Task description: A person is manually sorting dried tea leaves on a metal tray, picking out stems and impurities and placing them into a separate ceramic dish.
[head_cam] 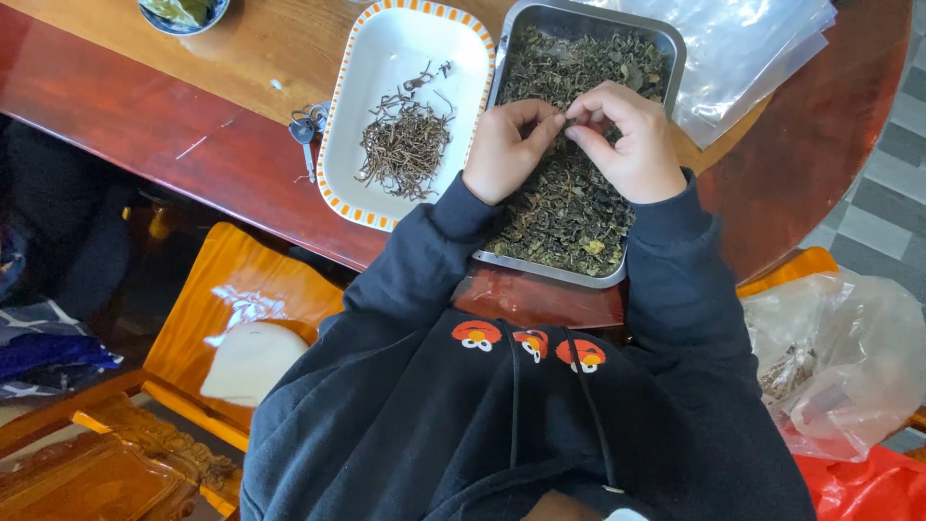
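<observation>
Polished reddish wood surface [193, 125] here, with a patch of checkered floor off to one side. On it sit a metal tray [675, 48] heaped with dark dried leaves [569, 207] and, just beside it, a white dish with an orange rim [386, 39] holding a small pile of thin brown stems [405, 150]. Both hands are over the metal tray, fingertips meeting: the left hand [502, 150] and right hand [627, 140] are pinched together on one small bit of leaf or stem, too tiny to make out which way it points or how its long axis lies. Looks to me like the sorting step, stems getting picked off the leaves. My guess is the next move needs a clean little pull apart, then a short reach over to the dish without dragging loose leaves along. Both trays run lengthwise away from the person. Some keys [307, 127] lie by the dish, clear plastic bags [752, 48] beyond the tray.
</observation>
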